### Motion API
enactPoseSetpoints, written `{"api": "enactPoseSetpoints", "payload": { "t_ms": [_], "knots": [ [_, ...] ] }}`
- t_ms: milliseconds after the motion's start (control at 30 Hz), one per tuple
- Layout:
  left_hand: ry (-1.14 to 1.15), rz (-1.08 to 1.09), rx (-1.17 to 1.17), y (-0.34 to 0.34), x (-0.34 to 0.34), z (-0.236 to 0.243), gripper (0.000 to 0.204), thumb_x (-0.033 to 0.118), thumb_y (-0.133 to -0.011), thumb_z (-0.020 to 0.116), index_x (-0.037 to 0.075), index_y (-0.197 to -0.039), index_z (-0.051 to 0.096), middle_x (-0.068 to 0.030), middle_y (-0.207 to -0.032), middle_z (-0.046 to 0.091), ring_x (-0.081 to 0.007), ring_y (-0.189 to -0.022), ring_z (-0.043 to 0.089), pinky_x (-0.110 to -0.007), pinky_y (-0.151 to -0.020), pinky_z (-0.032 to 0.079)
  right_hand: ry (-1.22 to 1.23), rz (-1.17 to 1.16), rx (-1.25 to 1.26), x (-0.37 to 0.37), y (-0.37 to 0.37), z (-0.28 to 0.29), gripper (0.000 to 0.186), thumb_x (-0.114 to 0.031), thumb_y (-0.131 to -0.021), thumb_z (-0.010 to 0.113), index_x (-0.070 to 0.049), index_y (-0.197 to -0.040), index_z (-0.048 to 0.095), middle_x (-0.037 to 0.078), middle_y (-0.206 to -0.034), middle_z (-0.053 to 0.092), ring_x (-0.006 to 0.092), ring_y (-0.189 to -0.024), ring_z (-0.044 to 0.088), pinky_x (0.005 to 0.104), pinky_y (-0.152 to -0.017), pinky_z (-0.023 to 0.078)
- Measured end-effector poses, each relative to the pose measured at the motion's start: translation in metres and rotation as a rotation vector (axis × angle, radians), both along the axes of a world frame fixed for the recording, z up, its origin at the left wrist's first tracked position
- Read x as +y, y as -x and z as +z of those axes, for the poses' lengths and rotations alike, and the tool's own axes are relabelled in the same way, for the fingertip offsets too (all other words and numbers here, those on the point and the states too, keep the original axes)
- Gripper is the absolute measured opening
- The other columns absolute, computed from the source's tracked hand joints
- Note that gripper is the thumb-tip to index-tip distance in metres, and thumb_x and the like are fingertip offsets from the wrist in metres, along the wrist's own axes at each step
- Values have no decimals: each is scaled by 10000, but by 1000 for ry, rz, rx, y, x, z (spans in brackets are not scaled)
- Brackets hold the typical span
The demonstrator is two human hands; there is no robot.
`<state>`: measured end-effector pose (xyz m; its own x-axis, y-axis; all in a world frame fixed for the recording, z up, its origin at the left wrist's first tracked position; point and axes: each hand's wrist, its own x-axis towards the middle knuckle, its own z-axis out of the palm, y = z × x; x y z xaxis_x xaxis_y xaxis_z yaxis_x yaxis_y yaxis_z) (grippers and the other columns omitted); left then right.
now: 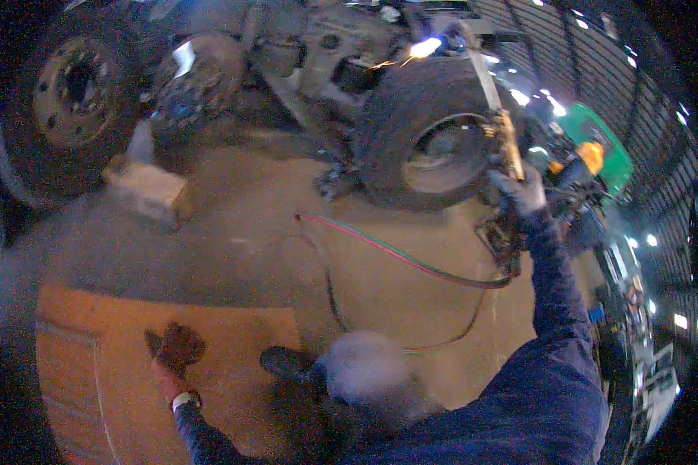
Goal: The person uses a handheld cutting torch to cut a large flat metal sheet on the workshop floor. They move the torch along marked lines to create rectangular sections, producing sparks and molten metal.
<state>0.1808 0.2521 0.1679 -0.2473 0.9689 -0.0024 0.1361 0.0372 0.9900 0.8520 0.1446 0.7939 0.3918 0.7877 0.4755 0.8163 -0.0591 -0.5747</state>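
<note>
So the person's right hand point(524, 190) is wrapped around the butt end of a long gas torch point(502, 124), fingers curled closed on it, arm stretched way out to the upper right. The torch points up and away in front of a big tire point(395, 124), and a super bright flame point(425, 48) with orange sparks shows near its far end, over the top of the tread. The left hand point(175, 353) is low on the other side, above an orange panel point(240, 322), but it's too dark and blurry to tell how open it is or if it's got anything. Handling-wise, I'd guess the torch is stiff metal, moderately heavy and kinda front-heavy at that length, so a firm hold on the rear body makes sense, well back from the tip, which is surely scorching. Doesn't look fragile, though a gloved grip might slide a bit on smooth metal. The red and green hoses point(403, 253) beneath look bendy and could drag on it.
</note>
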Motion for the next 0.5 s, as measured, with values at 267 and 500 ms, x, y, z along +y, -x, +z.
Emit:
{"api": "enactPoseSetpoints", "payload": {
  "t_ms": [267,500],
  "knots": [
    [-8,33,-379,26,22,-86,438,341,-1035,545,96,-1395,592,-128,-1346,671,-322,-1189,667,-446,-1017,530,13,-441,-442,-301,-63,190,448,-20,-862,774,11,-1290,644,95,-1150,730,185,-1012,698,337,-904,571],
    [-108,-23,41,-8,17,36,404,313,-1031,549,99,-1369,608,-139,-1305,683,-329,-1158,677,-449,-991,538,-11,-212,-518,-161,-34,169,472,-106,-843,842,-5,-1266,658,57,-1090,732,154,-945,684,310,-812,559]
  ]
}}
